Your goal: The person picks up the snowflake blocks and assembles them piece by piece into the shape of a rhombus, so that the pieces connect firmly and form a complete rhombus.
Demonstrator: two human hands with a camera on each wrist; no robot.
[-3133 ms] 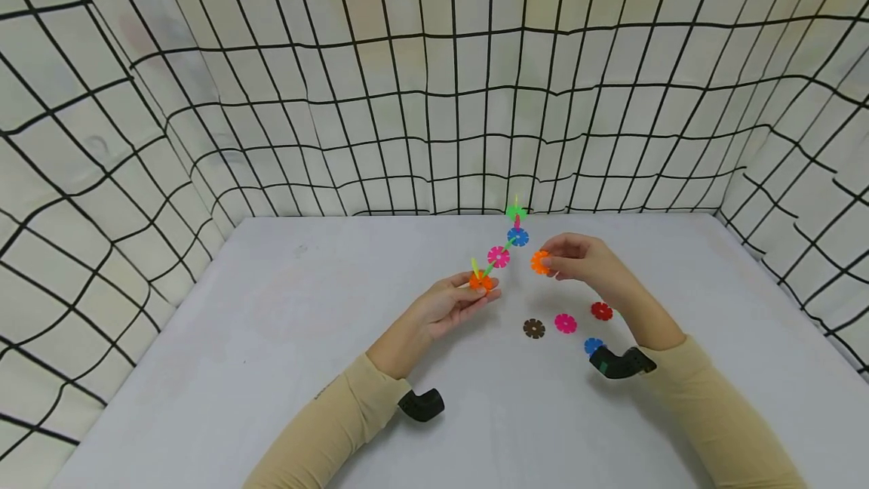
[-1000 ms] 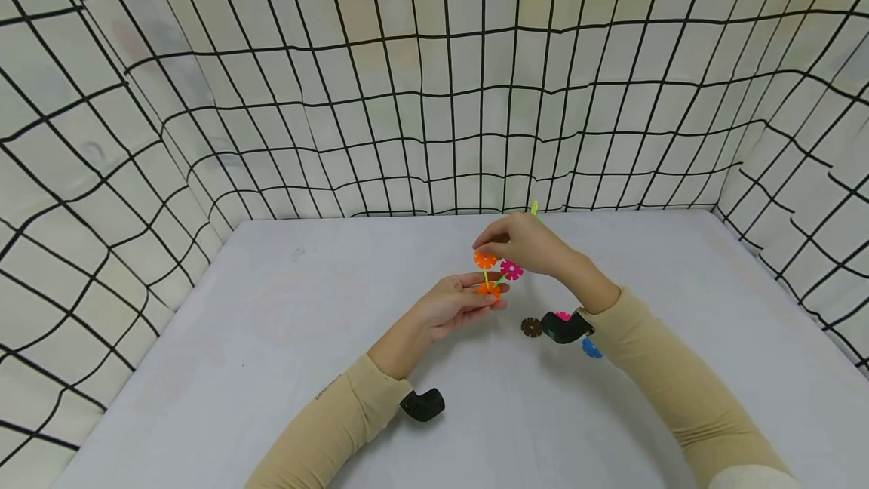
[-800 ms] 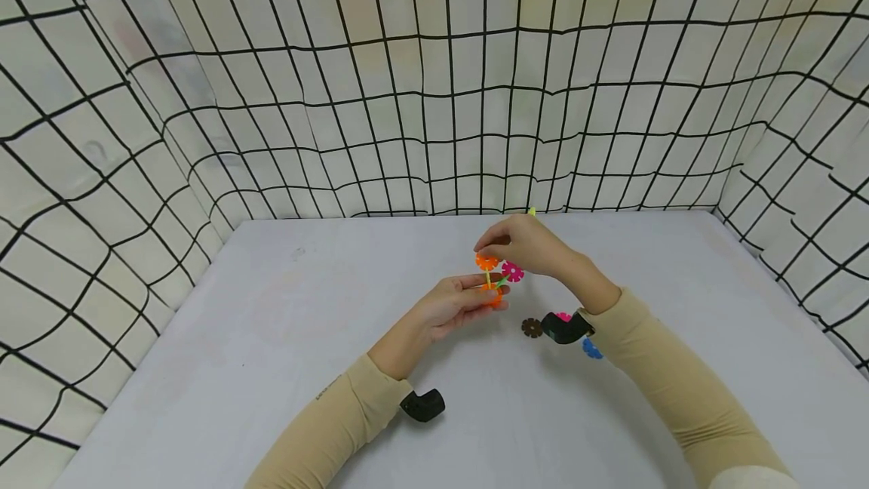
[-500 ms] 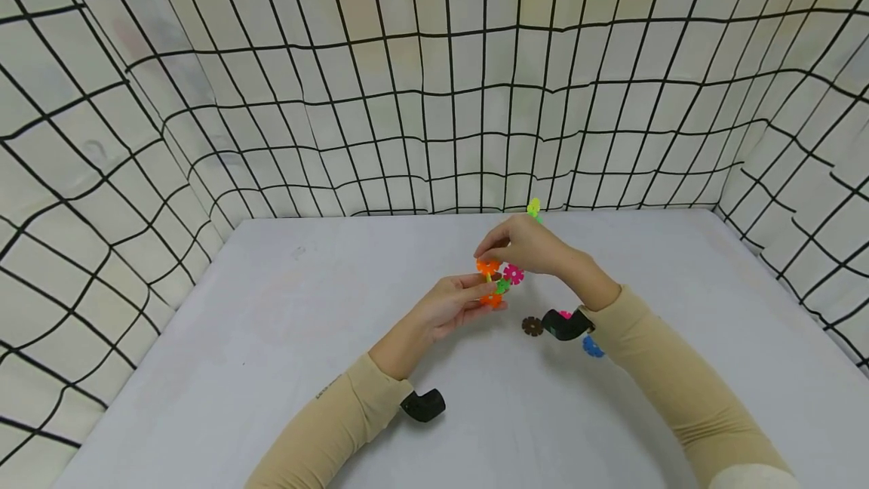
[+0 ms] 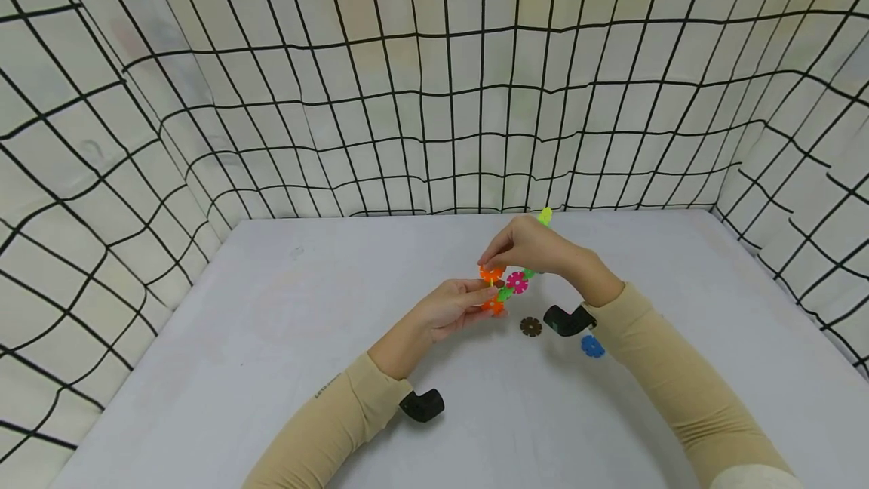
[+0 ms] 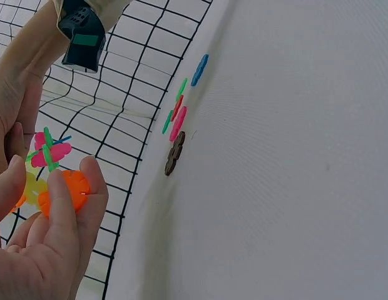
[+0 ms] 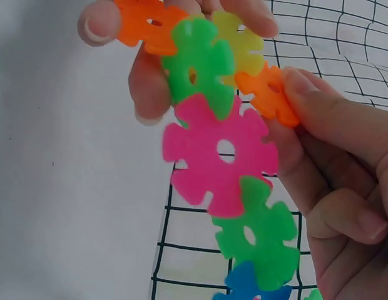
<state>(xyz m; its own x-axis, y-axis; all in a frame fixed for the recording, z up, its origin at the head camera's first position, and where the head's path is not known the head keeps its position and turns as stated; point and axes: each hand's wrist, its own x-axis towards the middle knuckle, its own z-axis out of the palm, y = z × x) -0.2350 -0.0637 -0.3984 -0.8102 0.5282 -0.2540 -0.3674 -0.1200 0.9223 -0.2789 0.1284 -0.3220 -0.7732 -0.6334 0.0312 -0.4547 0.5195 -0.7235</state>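
My left hand (image 5: 456, 309) holds a chain of interlocking plastic flower discs by the orange disc (image 6: 72, 187) at its near end. A yellow disc (image 7: 245, 59) stands out beside it, and a green disc (image 7: 203, 59), a pink disc (image 7: 197, 153), another green disc (image 7: 269, 240) and a blue disc (image 7: 244, 282) run on from there. Between thumb and fingertips, my right hand (image 5: 543, 251) pinches a second orange disc (image 7: 266, 94), its edge meeting the yellow disc. In the head view the right hand hides part of the chain; a yellow disc (image 5: 545, 215) shows beyond it.
On the white table (image 5: 271, 338) lie a loose brown disc (image 5: 531, 327) and a blue disc (image 5: 593, 346). The left wrist view also shows loose pink (image 6: 178, 124), red (image 6: 176, 108) and green discs. Black wrist cameras hang beneath both sleeves. Black netting (image 5: 434, 119) lines the back and sides.
My right hand has brought its orange disc leftward to the yellow disc at my left hand, then slightly downward. The chain has turned, its far end swinging right.
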